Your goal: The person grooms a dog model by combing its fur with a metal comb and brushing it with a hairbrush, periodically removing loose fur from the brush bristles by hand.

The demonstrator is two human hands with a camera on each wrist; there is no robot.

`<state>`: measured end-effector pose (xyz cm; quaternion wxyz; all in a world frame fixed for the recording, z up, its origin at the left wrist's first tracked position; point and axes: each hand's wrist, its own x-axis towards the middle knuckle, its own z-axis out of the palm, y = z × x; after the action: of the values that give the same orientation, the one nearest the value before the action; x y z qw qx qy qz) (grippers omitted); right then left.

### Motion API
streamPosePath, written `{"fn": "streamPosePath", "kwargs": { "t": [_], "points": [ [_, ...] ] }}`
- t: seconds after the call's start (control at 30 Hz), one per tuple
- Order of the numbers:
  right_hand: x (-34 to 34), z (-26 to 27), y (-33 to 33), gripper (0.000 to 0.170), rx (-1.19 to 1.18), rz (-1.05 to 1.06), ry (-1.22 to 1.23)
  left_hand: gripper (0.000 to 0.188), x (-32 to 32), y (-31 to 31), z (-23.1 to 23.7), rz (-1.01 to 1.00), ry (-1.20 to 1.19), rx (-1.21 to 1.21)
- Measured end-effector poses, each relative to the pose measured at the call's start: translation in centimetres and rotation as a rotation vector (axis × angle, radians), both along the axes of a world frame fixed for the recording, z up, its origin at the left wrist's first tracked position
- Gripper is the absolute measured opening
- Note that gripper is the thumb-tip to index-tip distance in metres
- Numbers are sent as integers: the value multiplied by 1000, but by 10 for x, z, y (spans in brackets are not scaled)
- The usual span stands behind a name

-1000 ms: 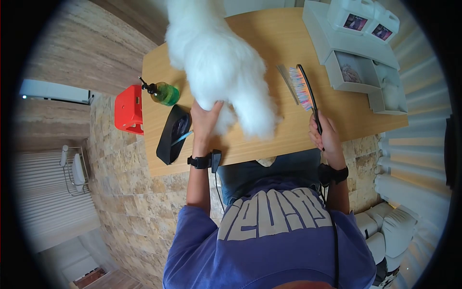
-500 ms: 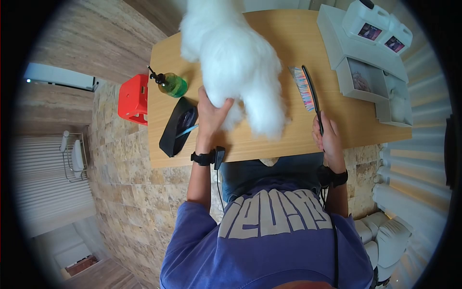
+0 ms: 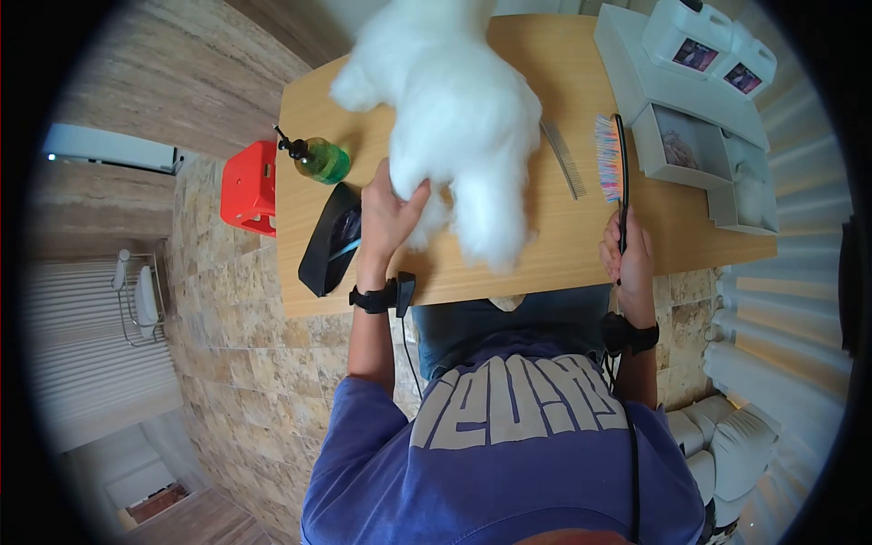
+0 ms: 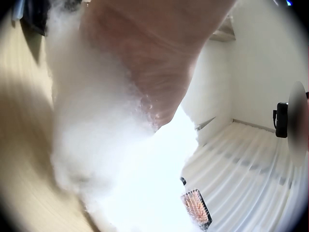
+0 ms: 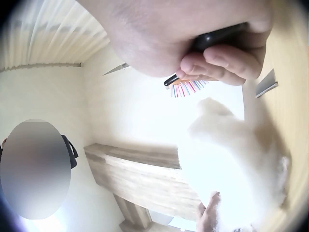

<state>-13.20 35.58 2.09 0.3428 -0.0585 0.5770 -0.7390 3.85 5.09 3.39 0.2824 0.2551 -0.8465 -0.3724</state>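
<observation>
A fluffy white dog [image 3: 463, 118] stands on the wooden table, its head beyond the top edge of the head view. My left hand [image 3: 389, 218] holds one hind leg, thumb on one side and fingers on the other, fingertips partly buried in fur. In the left wrist view, the palm [image 4: 149, 53] lies against the white fur [image 4: 96, 121]. Over the table's right side, my right hand [image 3: 630, 259] grips the black handle of a hairbrush [image 3: 610, 163], its multicoloured bristles facing the dog. A metal comb [image 3: 565, 162] lies between brush and dog.
To the left stand a green pump bottle [image 3: 322, 161] and an open black pouch [image 3: 320, 254] with a light-blue item inside. White drawers [image 3: 681, 173], pulled out, and white jugs [image 3: 695, 41] occupy the right. A red stool [image 3: 248, 189] is beyond the table's left edge.
The brush has swung right, away from the dog, uncovering the comb it partly hid. My left hand stays at the hind leg. The dog's body has shifted slightly, and the head view has moved.
</observation>
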Motion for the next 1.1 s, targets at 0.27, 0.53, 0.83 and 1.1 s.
{"fn": "streamPosePath", "kwargs": {
  "t": [0.27, 0.53, 0.83, 1.1],
  "points": [
    [3, -2, 1, 46, -30, 20, -8, 37, -13, 2, 26, -46, -191, -199],
    [10, -1, 2, 44, -67, 71, 13, 48, -35, 20, 51, -84, -184, -451],
    [14, -1, 7, 42, -451, 378, -454, 52, -53, 70, 81, -299, 257, -431],
    [24, -2, 3, 39, -524, 444, -418, 47, -80, 125, 87, -376, 154, -37]
  ]
}}
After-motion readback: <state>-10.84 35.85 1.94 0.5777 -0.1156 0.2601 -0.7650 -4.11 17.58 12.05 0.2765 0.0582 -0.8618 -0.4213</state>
